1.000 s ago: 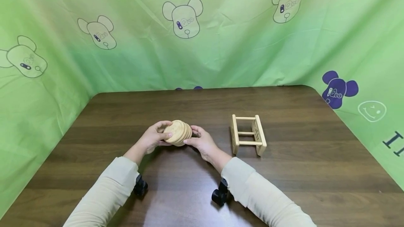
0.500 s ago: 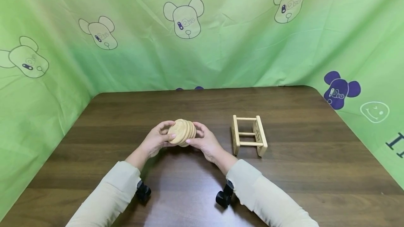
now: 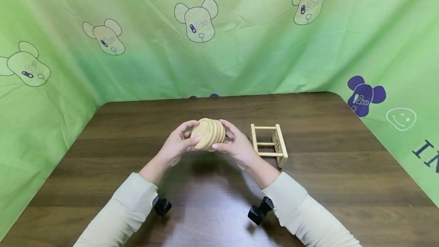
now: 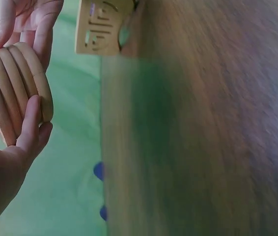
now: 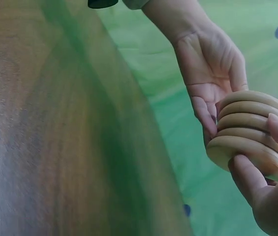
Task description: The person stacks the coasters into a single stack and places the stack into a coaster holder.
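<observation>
Both hands hold a stack of several round wooden coasters point(image 3: 204, 133) on edge, raised above the table. The left hand point(image 3: 176, 144) grips the stack's left side, thumb over the front face. From the right, the right hand point(image 3: 240, 146) grips the other end with thumb and fingers. In the left wrist view the coasters point(image 4: 12, 88) lean face to face, slightly fanned. The right wrist view shows the same coasters point(image 5: 247, 130) between the fingers of both hands. Just beyond the right hand stands a wooden coaster rack point(image 3: 279, 146), partly covered by that hand's wrist.
The brown wooden table point(image 3: 137, 125) runs under everything. A green printed curtain point(image 3: 205, 68) hangs along its back and sides. A black wrist camera point(image 3: 260, 210) sits under the right cuff, and another camera point(image 3: 162, 206) under the left.
Both hands have lifted the coaster stack and carried it to the right, toward the rack. The rack has stayed in its place on the table.
</observation>
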Demonstrator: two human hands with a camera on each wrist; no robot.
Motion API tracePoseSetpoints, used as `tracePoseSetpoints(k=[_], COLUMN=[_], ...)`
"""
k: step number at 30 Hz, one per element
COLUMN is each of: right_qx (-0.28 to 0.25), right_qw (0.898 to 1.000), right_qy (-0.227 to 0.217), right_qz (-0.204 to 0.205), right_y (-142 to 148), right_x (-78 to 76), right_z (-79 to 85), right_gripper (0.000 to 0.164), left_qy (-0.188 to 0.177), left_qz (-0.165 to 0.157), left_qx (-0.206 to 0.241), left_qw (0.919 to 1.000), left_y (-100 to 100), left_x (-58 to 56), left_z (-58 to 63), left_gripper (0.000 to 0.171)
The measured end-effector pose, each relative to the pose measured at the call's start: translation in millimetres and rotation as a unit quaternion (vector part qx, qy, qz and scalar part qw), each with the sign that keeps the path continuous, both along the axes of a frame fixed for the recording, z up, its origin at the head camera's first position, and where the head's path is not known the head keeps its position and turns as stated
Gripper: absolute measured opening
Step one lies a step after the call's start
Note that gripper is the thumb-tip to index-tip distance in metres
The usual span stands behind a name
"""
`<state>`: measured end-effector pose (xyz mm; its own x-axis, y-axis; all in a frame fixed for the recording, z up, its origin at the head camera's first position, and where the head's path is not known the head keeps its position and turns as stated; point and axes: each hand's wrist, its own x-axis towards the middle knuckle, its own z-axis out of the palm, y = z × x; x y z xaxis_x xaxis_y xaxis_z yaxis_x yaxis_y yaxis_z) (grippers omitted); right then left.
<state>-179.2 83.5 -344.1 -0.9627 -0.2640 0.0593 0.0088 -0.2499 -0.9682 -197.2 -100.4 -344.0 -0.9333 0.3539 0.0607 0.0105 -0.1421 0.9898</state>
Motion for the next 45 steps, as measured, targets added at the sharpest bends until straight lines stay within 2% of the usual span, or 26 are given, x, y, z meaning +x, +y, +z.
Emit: tracePoseSetpoints(k=[8, 15, 20, 29, 34, 38, 45], right_qx=[0.01, 0.029, 0.061, 0.108, 0.098, 0.096, 0.135], right_qw=[1.0, 0.999, 0.997, 0.992, 0.993, 0.993, 0.988], right_qy=[0.011, 0.025, 0.029, 0.041, 0.046, 0.046, 0.049], right_qz=[-0.009, -0.026, -0.036, -0.051, -0.053, -0.06, -0.063], right_y=[22.5, 45.1, 59.3, 87.2, 102.2, 113.8, 128.5], right_x=[4.6, 9.3, 9.4, 13.0, 13.3, 12.0, 9.0], right_z=[7.6, 12.8, 11.6, 12.8, 13.9, 13.0, 12.0], right_gripper=[0.075, 0.075, 0.074, 0.071, 0.072, 0.074, 0.076], left_qy=[0.018, 0.022, 0.024, 0.045, 0.066, 0.085, 0.104], left_qz=[-0.006, -0.025, -0.043, -0.062, -0.072, -0.085, -0.092], left_qx=[-0.002, 0.0, 0.006, -0.029, -0.056, -0.065, -0.065], left_qw=[0.9998, 0.9994, 0.9988, 0.9966, 0.9937, 0.9906, 0.9882], left_y=[24.7, 48.0, 61.9, 88.9, 104.1, 116.0, 130.0], left_x=[-2.4, -4.8, -8.9, -17.1, -23.2, -28.5, -31.7], left_z=[4.1, 6.0, 3.6, 1.1, 0.8, -1.2, -2.3], left_gripper=[0.048, 0.047, 0.047, 0.047, 0.046, 0.046, 0.046])
